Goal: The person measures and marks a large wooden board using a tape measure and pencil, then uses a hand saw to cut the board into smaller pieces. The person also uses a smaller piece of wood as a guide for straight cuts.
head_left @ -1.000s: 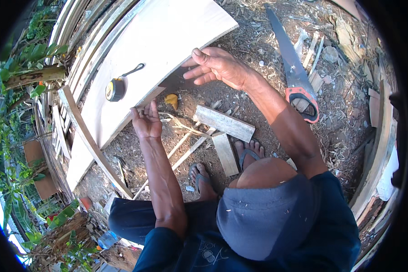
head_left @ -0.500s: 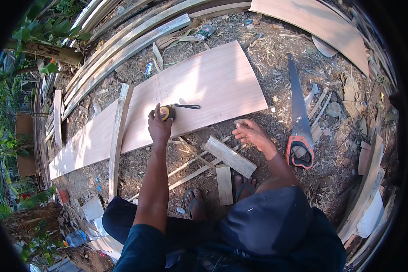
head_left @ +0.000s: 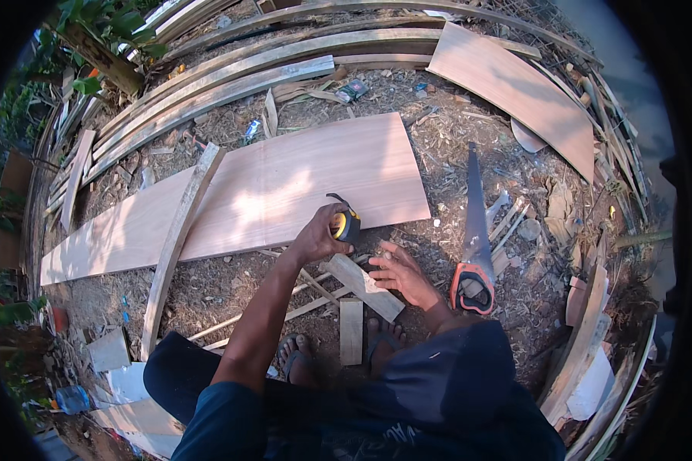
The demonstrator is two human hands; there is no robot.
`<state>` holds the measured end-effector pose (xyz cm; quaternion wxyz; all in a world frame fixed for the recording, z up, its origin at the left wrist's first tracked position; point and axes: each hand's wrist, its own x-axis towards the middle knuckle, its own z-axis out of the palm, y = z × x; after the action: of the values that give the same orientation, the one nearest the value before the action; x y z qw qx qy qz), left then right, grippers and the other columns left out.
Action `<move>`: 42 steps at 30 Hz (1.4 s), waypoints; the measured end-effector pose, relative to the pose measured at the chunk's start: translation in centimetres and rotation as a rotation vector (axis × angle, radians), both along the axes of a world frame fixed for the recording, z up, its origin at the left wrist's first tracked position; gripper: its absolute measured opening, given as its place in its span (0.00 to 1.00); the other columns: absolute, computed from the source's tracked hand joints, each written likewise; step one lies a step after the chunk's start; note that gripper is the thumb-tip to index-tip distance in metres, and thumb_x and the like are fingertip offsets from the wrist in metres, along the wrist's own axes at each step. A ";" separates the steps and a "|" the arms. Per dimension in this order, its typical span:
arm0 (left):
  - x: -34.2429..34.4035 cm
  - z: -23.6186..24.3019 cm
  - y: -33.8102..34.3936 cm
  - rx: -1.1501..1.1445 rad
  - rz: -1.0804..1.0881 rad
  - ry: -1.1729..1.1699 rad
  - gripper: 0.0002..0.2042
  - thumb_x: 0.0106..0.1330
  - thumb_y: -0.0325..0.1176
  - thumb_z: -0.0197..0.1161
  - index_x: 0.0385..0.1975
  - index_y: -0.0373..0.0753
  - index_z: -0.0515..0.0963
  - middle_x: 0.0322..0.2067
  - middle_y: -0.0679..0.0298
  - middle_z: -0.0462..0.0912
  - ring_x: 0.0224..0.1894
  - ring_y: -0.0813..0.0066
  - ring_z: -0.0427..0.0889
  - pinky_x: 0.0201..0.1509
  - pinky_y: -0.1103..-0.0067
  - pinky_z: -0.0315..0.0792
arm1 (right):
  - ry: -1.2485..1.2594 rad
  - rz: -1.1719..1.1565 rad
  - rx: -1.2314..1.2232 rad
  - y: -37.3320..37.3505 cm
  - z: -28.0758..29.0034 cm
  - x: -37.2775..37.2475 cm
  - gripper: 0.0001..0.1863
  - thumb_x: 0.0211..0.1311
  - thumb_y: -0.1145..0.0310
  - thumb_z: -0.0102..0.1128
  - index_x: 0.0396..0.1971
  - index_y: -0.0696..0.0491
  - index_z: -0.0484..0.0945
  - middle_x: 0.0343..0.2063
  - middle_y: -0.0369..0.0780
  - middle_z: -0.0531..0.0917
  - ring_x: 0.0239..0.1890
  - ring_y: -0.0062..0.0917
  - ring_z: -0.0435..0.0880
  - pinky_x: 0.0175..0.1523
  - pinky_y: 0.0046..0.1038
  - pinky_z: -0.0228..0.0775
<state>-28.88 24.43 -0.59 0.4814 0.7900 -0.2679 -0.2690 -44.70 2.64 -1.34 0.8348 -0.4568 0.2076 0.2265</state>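
Note:
Gripped in my left hand (head_left: 320, 235) is a yellow and black tape measure (head_left: 347, 224) with a black wrist strap, held above the near edge of a long plywood panel (head_left: 284, 173). My right hand (head_left: 404, 275) is just to the right of it, fingers spread and holding nothing. Beneath both hands a short wooden block (head_left: 365, 287) lies slanted on the ground, and a second short block (head_left: 351, 332) rests between my sandalled feet. To the right of my right hand lies a handsaw (head_left: 475, 230) with an orange and black handle.
Across the panel's left part lies a wooden batten (head_left: 183, 244). Long boards (head_left: 231, 86) are stacked along the far left. Another plywood sheet (head_left: 515, 96) sits at the far right, with timber pieces (head_left: 580, 346) near my right side. A plastic bottle (head_left: 73, 399) lies at lower left.
My left hand has carried the tape measure right and nearer to me, off the panel's middle toward my right hand. My right hand's fingers have spread. The whole view has shifted slightly.

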 end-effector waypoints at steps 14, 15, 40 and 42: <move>-8.6 -2.8 -5.9 -0.150 0.009 1.139 0.22 0.68 0.43 0.64 0.55 0.34 0.73 0.45 0.57 0.80 0.36 0.74 0.83 0.39 0.79 0.81 | -0.505 0.464 -0.989 -3.0 0.6 -2.9 0.59 0.44 0.44 0.78 0.69 0.59 0.52 0.60 0.51 0.69 0.64 0.39 0.70 0.65 0.37 0.63; -9.1 -3.0 -6.1 -0.124 0.036 1.061 0.22 0.68 0.42 0.64 0.55 0.35 0.72 0.44 0.58 0.81 0.36 0.75 0.83 0.39 0.79 0.81 | -0.477 0.483 -1.038 -3.0 1.0 -2.7 0.60 0.44 0.44 0.78 0.69 0.59 0.52 0.61 0.51 0.68 0.64 0.40 0.69 0.65 0.38 0.63; -6.0 -6.0 -3.8 -0.319 0.139 0.628 0.21 0.62 0.23 0.66 0.55 0.31 0.70 0.39 0.59 0.82 0.41 0.74 0.81 0.42 0.78 0.77 | -0.350 0.490 -0.725 -3.0 3.2 1.7 0.49 0.52 0.53 0.73 0.70 0.53 0.57 0.64 0.54 0.66 0.66 0.42 0.68 0.66 0.38 0.62; -5.2 -6.1 -2.0 -0.289 0.297 0.603 0.20 0.61 0.20 0.65 0.53 0.32 0.70 0.36 0.60 0.81 0.38 0.75 0.81 0.40 0.78 0.77 | -0.498 0.585 -0.962 -4.3 3.1 2.1 0.47 0.48 0.53 0.73 0.69 0.48 0.60 0.58 0.52 0.70 0.61 0.43 0.71 0.64 0.37 0.64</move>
<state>-34.09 22.39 -6.69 0.6791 0.6294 -0.0315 -0.3764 -42.64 -1.61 1.72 0.4618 -0.8596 -0.0486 0.2134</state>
